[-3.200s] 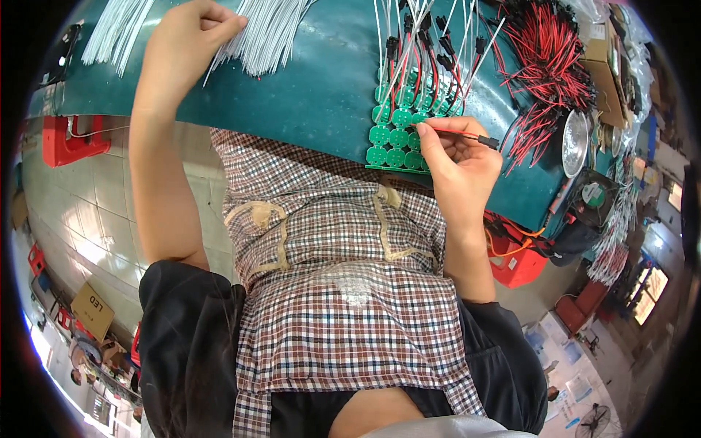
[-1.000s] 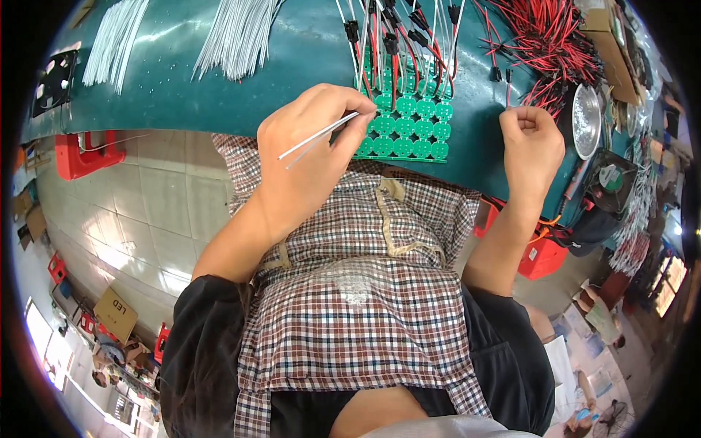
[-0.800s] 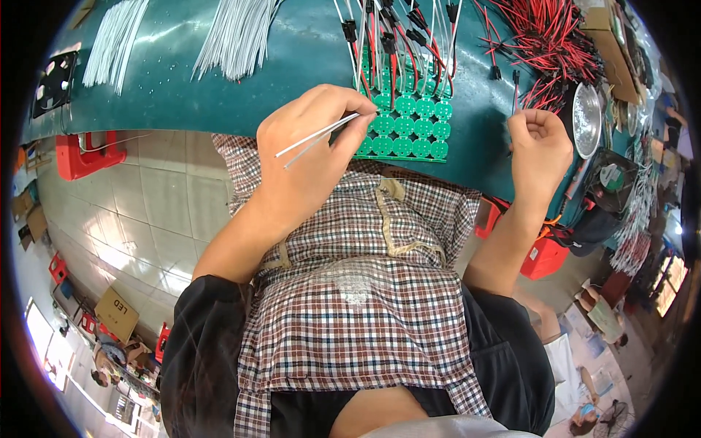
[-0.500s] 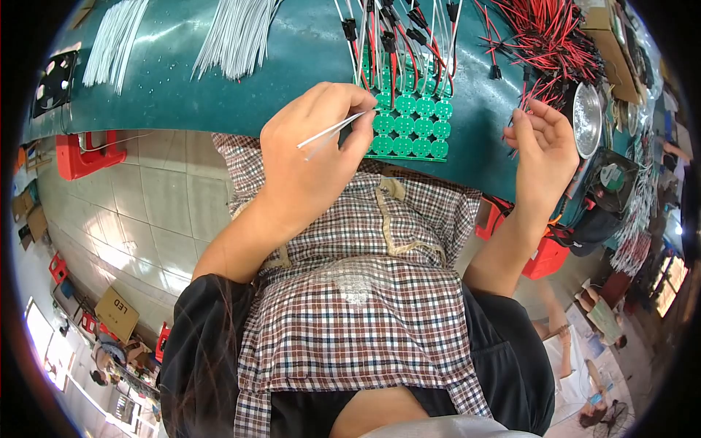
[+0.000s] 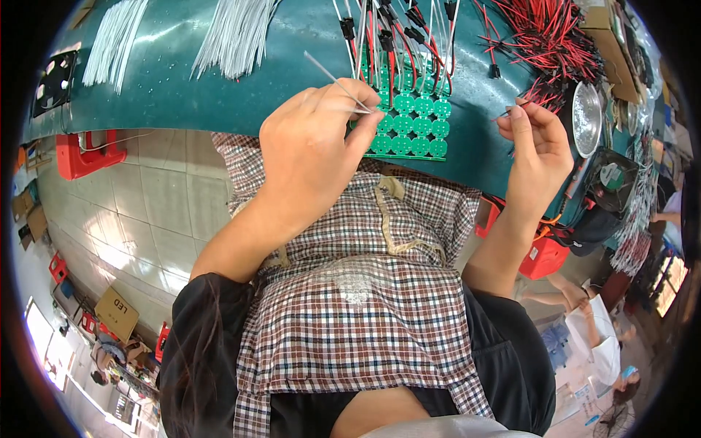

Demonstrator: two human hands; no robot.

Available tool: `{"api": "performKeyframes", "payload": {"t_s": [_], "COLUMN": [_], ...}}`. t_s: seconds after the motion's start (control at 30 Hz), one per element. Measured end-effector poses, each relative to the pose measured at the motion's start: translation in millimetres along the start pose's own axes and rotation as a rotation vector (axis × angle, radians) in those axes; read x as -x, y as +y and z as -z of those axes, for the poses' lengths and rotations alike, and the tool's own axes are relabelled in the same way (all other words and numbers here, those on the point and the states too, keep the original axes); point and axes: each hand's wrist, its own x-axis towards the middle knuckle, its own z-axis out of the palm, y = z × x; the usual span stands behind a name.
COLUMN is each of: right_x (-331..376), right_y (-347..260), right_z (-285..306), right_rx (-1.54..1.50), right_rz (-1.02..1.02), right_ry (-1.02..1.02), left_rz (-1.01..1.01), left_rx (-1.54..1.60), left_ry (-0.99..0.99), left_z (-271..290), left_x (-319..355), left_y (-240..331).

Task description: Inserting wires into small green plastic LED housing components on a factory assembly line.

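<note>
- Green circuit panel (image 5: 409, 117): one sheet of many round boards in a grid, lying flat on the teal table (image 5: 182, 95) near its front edge; red and white leads run onto its upper rows.
- Left hand (image 5: 310, 157): grip pinched on one thin white wire (image 5: 332, 77), slanting up-left, fingertips at the panel's left edge.
- Right hand (image 5: 537, 150): grip pinched on a small lead end, right of the panel.
- Two white wire bundles (image 5: 234, 33) lie at the table's far side; one red-black wire heap (image 5: 548, 33) lies at upper right.
</note>
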Motion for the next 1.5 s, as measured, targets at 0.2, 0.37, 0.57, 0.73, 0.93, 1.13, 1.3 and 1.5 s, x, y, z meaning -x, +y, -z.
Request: {"api": "performKeyframes", "payload": {"t_s": [0.2, 0.37, 0.57, 0.73, 0.93, 1.13, 1.3, 1.5], "right_x": [0, 3, 21, 27, 29, 31, 35, 37], "right_y": [18, 19, -7, -2, -3, 4, 3, 10], "right_z": [-3, -3, -20, -38, -43, -42, -45, -46], "right_rx": [-0.004, -0.014, -0.160, -0.221, 0.044, 0.136, 0.100, 0.067], "right_rz": [-0.033, -0.046, -0.055, 0.021, 0.128, 0.282, 0.272, 0.257], "right_ry": [-0.055, -0.044, -0.217, -0.314, -0.311, -0.318, -0.362, -0.328], "left_rz": [-0.002, -0.075, -0.071, -0.063, -0.036, -0.075, -0.014, 0.146], "left_rx": [-0.005, -0.044, -0.094, -0.120, -0.090, -0.110, -0.112, 0.023], "left_ry": [0.048, 0.043, 0.019, 0.029, 0.035, 0.033, -0.005, 0.056], "left_z": [0, 0, 3, 2, -2, -4, 9, 55], "left_x": [-6, -10, -12, -12, -12, -12, -13, -23], "left_y": [4, 4, 7, 6, 6, 3, 10, 7]}}
